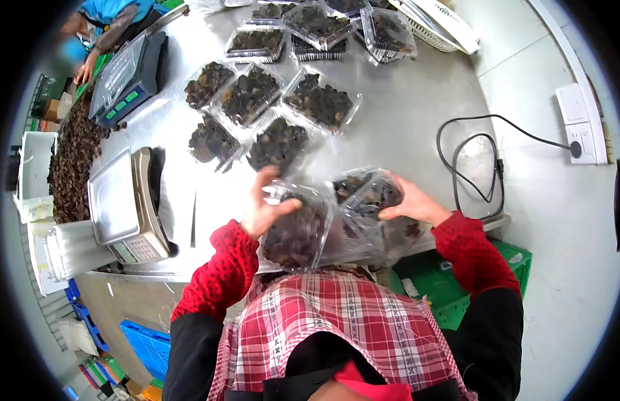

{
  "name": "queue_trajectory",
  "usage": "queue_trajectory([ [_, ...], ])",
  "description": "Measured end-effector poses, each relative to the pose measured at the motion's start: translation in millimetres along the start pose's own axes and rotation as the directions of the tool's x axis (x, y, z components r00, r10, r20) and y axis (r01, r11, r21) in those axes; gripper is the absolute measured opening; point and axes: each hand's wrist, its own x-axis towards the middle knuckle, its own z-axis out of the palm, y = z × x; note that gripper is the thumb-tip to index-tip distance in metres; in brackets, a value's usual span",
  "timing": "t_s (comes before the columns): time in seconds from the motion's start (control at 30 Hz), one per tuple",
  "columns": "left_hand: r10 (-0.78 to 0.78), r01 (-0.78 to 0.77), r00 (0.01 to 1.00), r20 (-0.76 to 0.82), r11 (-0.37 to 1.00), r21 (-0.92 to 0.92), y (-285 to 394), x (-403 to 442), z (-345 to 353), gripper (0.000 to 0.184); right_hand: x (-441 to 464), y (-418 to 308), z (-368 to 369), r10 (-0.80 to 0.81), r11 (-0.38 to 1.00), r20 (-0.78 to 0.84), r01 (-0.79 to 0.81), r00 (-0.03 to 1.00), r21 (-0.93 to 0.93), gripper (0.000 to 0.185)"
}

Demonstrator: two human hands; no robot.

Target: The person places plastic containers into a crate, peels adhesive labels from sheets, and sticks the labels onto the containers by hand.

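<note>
silver-topped scale (114,197), left of frame; left hand (262,208), thumb and fingers clamped on a clear box (295,234), lower centre; second clear box (373,198), right of centre, clamped between thumb and fingers of the right hand (417,202); black cord (500,168), right of frame

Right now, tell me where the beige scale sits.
In the head view, the beige scale sits on the left of the metal table, between the dark heap and the left hand, nearer the wearer than the blue scale.
</note>
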Motion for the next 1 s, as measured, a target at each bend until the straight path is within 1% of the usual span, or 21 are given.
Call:
queue_trajectory([
  [0.07,-0.06,0.068,0.966,-0.252,0.997,0.022,-16,-32,3,0.076,3,23,22,-0.032,0.991,0.01,0.033,0.999,-0.13,0.103],
  [0.1,-0.226,0.208,0.958,-0.175,0.971,-0.115,-17,-45,-4,0.077,2,20,38,-0.041,0.988,0.028,0.045,0.999,-0.145,0.101],
  [0.13,-0.238,0.23,0.948,-0.211,0.971,-0.062,-27,-56,-11,0.076,-2,9,57,-0.047,0.986,0.046,0.054,0.998,-0.159,0.099],
  [0.2,-0.065,0.166,0.89,-0.45,0.968,0.187,-42,-76,-27,0.077,-4,-1,81,-0.115,0.993,0.007,0.115,0.993,-0.016,0.085],
  [0.27,-0.288,0.273,0.867,-0.406,0.957,-0.095,-90,-89,-47,0.078,8,21,98,0.088,0.889,0.008,-0.082,0.996,0.45,0.074],
  [0.3,-0.452,0.361,0.872,-0.188,0.853,-0.376,-58,-97,-52,0.08,8,10,112,0.057,0.877,-0.08,-0.012,0.995,0.479,0.066],
  [0.33,-0.444,0.358,0.89,-0.101,0.82,-0.447,-66,-101,-56,0.072,11,1,126,0.049,0.869,-0.117,0.015,0.992,0.494,0.066],
  [0.4,-0.404,0.325,0.908,-0.112,0.848,-0.418,-62,-109,-50,0.059,12,-16,148,0.027,0.922,-0.173,0.042,0.985,0.386,0.06],
  [0.47,-0.228,0.211,0.973,0.029,0.837,-0.504,-90,-102,-68,0.048,21,-10,168,0.079,0.818,-0.09,-0.013,0.993,0.576,0.052],
  [0.5,-0.456,0.445,0.885,0.09,0.774,-0.45,-102,-98,-93,0.049,28,-4,181,0.048,0.767,-0.118,0.039,0.992,0.64,0.051],
  [0.53,-0.455,0.421,0.89,0.026,0.8,-0.426,-92,-97,-96,0.055,31,1,193,0.014,0.711,-0.142,0.09,0.99,0.697,0.05],
  [0.6,-0.234,0.271,0.963,0.137,0.843,-0.465,-73,-98,-122,0.064,12,-12,201,0.135,0.821,-0.216,0.012,0.967,0.57,0.055],
  [0.63,-0.146,0.235,0.968,0.205,0.819,-0.523,-71,-95,-134,0.068,-13,-21,193,0.053,0.791,-0.163,0.058,0.985,0.609,0.059],
  [0.67,-0.108,0.266,0.954,0.281,0.737,-0.621,-70,-81,-144,0.07,-44,-37,193,0.023,0.77,-0.299,0.174,0.954,0.614,0.061],
  [0.7,-0.003,0.302,0.918,0.397,0.655,-0.692,2,-91,-114,0.072,-74,-55,193,-0.007,0.751,-0.429,0.288,0.903,0.594,0.063],
  [0.73,0.065,0.199,0.946,0.317,0.658,-0.726,13,-84,-100,0.068,-98,-50,184,-0.22,0.639,-0.423,0.457,0.879,0.619,0.066],
  [0.77,0.129,0.216,0.903,0.41,0.687,-0.693,39,-76,-79,0.064,-131,-48,175,-0.243,0.61,-0.485,0.521,0.84,0.597,0.061],
  [0.8,0.19,0.23,0.844,0.501,0.717,-0.659,67,-67,-49,0.059,-169,-45,168,-0.198,0.618,-0.584,0.563,0.787,0.549,0.055],
  [0.87,0.229,0.111,0.875,0.426,0.763,-0.637,100,-59,30,0.045,-246,-24,159,-0.088,0.624,-0.755,0.626,0.65,0.467,0.045],
  [0.93,0.31,0.185,0.693,0.651,0.797,-0.576,137,-70,123,0.034,-323,14,155,-0.116,0.615,-0.919,0.754,0.376,0.231,0.042],
  [1.0,0.333,0.25,0.477,0.813,0.836,-0.489,166,-90,224,0.028,-393,74,159,0.03,0.643,-0.994,0.76,0.101,0.097,0.035],
])
